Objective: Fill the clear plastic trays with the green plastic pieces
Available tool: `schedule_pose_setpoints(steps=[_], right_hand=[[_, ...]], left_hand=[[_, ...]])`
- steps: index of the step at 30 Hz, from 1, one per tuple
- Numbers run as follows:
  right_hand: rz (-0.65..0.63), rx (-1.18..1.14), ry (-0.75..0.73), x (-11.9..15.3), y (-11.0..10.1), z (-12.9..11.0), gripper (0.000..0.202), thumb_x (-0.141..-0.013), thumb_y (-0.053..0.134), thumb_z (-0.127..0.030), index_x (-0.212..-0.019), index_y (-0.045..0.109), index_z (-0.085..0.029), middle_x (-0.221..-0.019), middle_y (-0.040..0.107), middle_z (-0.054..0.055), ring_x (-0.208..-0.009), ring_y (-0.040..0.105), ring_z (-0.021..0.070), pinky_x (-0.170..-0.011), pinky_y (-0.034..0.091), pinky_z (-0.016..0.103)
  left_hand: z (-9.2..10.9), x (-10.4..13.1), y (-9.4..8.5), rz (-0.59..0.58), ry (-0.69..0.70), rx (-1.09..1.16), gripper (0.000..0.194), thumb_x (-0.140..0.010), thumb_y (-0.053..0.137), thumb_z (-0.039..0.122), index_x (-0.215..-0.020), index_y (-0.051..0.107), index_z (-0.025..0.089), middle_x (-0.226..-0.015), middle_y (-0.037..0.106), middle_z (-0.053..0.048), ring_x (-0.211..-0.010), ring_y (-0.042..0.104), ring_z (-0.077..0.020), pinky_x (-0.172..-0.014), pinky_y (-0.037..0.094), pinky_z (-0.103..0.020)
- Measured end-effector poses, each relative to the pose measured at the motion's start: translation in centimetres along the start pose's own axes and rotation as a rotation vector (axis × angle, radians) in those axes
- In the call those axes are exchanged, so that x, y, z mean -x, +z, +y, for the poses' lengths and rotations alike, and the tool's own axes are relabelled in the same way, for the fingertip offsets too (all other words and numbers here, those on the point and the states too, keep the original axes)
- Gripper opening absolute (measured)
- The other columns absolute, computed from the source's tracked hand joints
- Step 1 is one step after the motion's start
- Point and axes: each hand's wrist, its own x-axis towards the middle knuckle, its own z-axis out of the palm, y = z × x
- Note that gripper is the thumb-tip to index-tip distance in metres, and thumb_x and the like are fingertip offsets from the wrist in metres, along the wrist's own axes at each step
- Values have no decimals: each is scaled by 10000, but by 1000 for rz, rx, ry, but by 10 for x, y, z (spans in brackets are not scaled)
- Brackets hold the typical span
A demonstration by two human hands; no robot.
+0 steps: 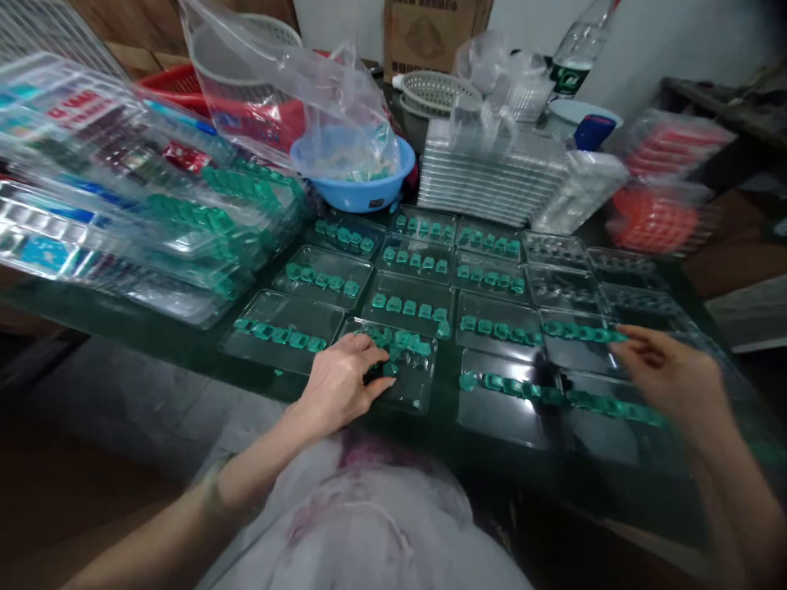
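Note:
Several clear plastic trays lie on the dark green table, many with a row of small green pieces. My left hand [348,377] is over the front middle tray [418,385], its fingers curled at a loose heap of green pieces [399,340]; what lies between thumb and fingers is too small to make out. Farther right, my right hand [667,365] is blurred, thumb and fingers pinched together at the right end of a green row [581,331] in another tray. Whatever it may hold is hidden.
Stacked filled trays [184,221] rise at the left. Behind stand a blue basin [362,192] under a plastic bag, a stack of clear trays [485,176], a bottle [578,53] and red packs [657,217]. A red basin [270,123] is behind the left stack.

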Motion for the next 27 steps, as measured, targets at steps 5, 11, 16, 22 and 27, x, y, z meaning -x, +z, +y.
schedule_pose_setpoints(steps=[5, 11, 16, 22, 27], right_hand=[[-177, -221, -46, 25, 32, -113, 275, -786, 565, -346, -1038, 604, -242, -784, 634, 46, -610, 575, 151, -566, 471, 301], [-261, -537, -136, 45, 56, -189, 216, -818, 527, -254, -1025, 589, -241, -787, 607, 10, -654, 562, 120, -580, 465, 242], [-304, -592, -149, 57, 75, -218, 242, -828, 501, -214, -1060, 563, -233, -806, 586, 12, -703, 556, 126, -605, 443, 236], [-339, -540, -136, 64, 77, -215, 243, -840, 483, -216, -1072, 552, -229, -825, 578, 21, -711, 549, 130, -572, 425, 227], [-301, -584, -109, 70, 76, -219, 258, -823, 509, -207, -1076, 549, -234, -860, 570, 17, -638, 518, 104, -580, 440, 232]], left_hand=[[5, -3, 2, -58, 101, -280, 199, -813, 502, 306, -837, 670, 202, -809, 595, -67, -799, 503, -217, -624, 387, -298], [5, -2, 1, -54, 91, -251, 283, -866, 391, 230, -712, 622, 179, -727, 554, -52, -744, 500, -187, -635, 382, -288], [9, 3, -1, 53, 56, -37, 181, -846, 438, 210, -902, 608, 185, -833, 569, -53, -796, 530, -174, -680, 400, -271], [13, 7, 8, -124, 120, -123, 202, -837, 450, 225, -873, 646, 187, -802, 558, -68, -773, 512, -203, -628, 386, -294], [22, 2, 11, -52, -37, 269, 179, -817, 495, 244, -754, 645, 170, -759, 550, -53, -724, 506, -174, -634, 379, -282]])
